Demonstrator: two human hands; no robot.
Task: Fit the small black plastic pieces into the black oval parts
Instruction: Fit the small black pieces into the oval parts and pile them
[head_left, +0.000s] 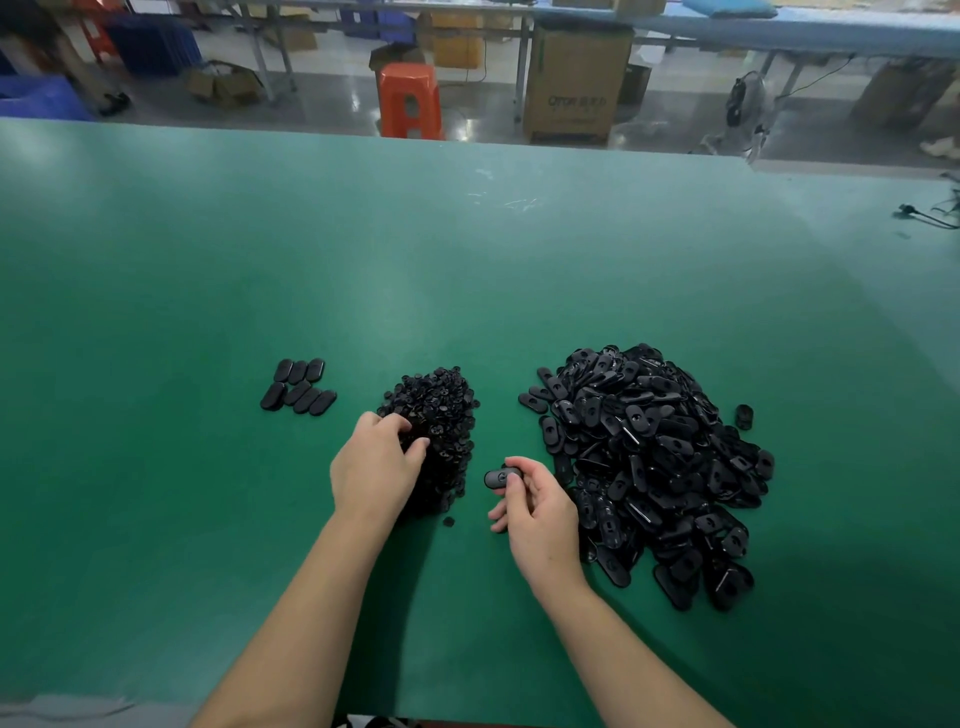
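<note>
A heap of small black plastic pieces (441, 415) lies at the middle of the green table (467, 270). My left hand (376, 467) reaches into the heap's near left side with curled fingers; what it pinches is hidden. My right hand (535, 512) holds one black oval part (500, 477) between thumb and fingers, just right of the heap. A big pile of black oval parts (654, 467) spreads to the right. Several oval parts (298, 392) lie in two neat rows at the left.
One stray small piece (448, 521) lies near my left wrist, and a lone black part (744, 415) sits right of the big pile. Cables (930, 215) lie at the table's far right edge. Beyond the table stand an orange stool (410, 98) and a cardboard box (574, 83).
</note>
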